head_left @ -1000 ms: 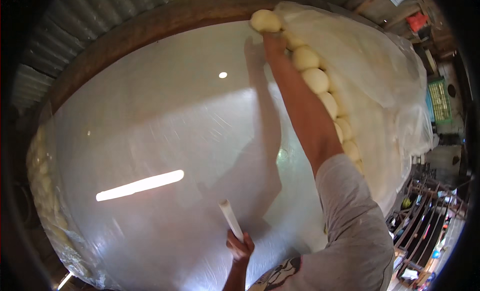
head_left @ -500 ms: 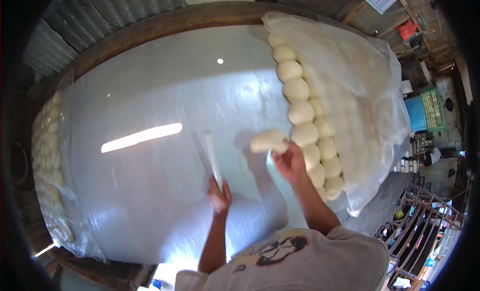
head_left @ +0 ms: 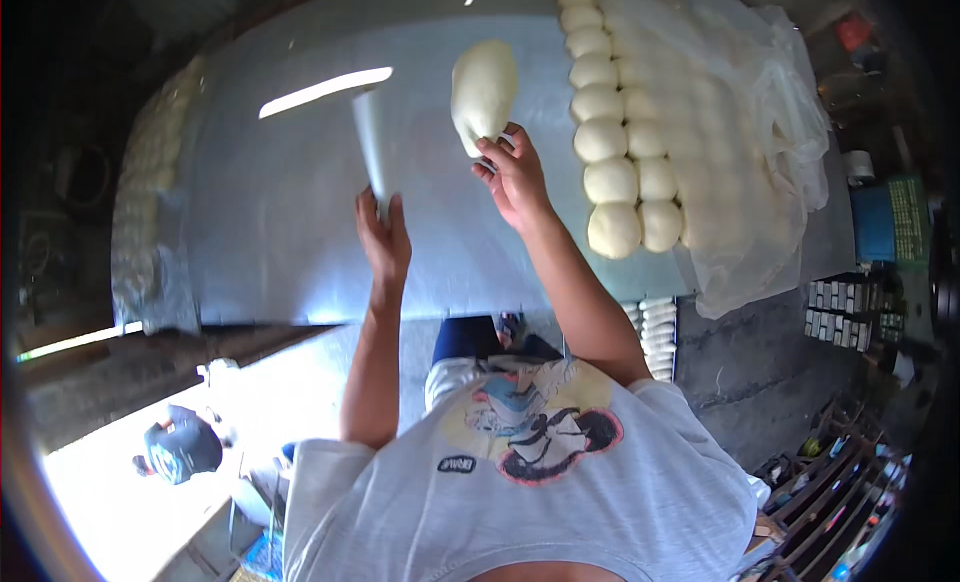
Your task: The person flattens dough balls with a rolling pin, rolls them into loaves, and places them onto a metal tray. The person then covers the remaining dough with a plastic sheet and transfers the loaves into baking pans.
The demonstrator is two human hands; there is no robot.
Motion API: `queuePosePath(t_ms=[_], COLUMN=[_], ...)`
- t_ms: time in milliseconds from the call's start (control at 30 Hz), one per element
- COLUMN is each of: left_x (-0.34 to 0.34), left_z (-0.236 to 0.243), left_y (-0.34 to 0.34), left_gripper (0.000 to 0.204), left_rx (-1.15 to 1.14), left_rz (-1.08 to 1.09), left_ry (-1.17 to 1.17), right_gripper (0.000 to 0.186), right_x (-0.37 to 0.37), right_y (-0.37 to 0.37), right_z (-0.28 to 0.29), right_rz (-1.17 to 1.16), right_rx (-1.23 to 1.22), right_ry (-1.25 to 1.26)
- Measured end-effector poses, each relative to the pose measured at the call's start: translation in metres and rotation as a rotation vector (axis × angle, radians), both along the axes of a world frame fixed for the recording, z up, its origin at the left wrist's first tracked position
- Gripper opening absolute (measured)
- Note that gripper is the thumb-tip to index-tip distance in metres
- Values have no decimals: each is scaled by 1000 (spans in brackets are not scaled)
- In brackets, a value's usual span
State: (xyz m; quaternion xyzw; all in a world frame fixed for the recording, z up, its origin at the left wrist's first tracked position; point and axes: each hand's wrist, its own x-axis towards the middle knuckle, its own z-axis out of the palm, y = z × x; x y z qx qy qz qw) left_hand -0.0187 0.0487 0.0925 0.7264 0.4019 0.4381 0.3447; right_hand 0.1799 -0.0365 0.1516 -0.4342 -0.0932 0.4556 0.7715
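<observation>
Your table (head_left: 270, 202) spreads before you, a plastic sheet (head_left: 745, 192) partly covering the rows of dough balls (head_left: 598, 104) on its right. Over the table's middle, a long dough piece (head_left: 484, 82) extends from your right hand (head_left: 515, 180), thumb and fingertips pinched on its near end, while your left hand (head_left: 385, 237) has its fingers wrapped around a pale rod (head_left: 371, 142).

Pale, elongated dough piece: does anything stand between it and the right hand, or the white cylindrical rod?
Nothing visible. The right hand holds the dough piece directly by its near end; only smooth grey tabletop shows between it and the white rod in the left hand.
</observation>
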Motion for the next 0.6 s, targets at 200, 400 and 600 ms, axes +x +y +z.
queuePosePath(t_ms=[200,400,600], left_x=[-19,46,145], left_z=[-2,-35,-117], left_y=[-8,26,139], left_gripper=[21,32,51], left_rx=[216,442,443], left_rz=[-64,-359,-109], left_ry=[516,537,945], right_gripper=[60,50,55], right_x=[-47,48,118], right_y=[-123,-47,76], right_z=[-155,-85,-176], right_rz=[12,-34,14], right_rx=[-658,-595,-970], right_ry=[-991,-1809,-1923])
